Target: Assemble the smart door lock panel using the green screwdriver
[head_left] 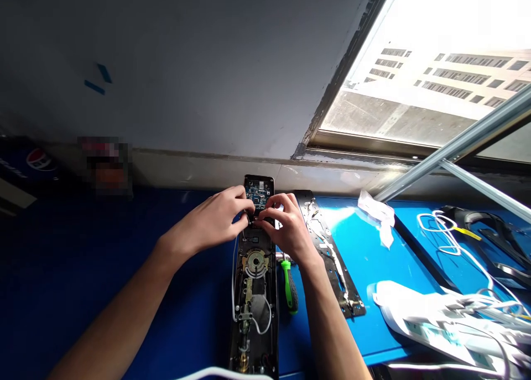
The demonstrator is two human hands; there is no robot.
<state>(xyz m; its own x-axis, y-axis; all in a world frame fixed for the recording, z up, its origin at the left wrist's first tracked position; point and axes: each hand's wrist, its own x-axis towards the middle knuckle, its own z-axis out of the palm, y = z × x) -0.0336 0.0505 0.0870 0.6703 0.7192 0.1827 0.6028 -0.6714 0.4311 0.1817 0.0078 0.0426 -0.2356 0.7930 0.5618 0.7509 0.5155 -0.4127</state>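
While the long black case (266,241) lies open at the middle of the blue tabletop (191,319), its circuit board (258,194) bare at the far end, the work looks partway along. The left hand (213,217) and right hand (290,230) meet just near of the board, each with a narrow grip; I cannot tell whether either holds anything. A black panel (332,269) with pale wiring lies apart on the right, so closing up seems undone. A loose white wire (234,275) runs down the case's left edge; the green screwdriver (290,291) lies just right, unused.
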